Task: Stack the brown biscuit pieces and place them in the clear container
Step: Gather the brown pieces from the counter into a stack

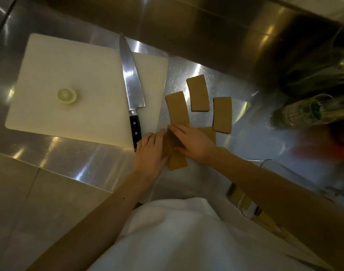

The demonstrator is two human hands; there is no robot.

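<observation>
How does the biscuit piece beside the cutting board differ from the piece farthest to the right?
The biscuit piece beside the cutting board is touched at its near end by the right hand; the rightmost biscuit piece lies free. The first leans its far end left, while the rightmost stands nearly straight. The rightmost shows a dark lower edge; the first does not. Both are flat brown rectangles on the steel counter.
</observation>
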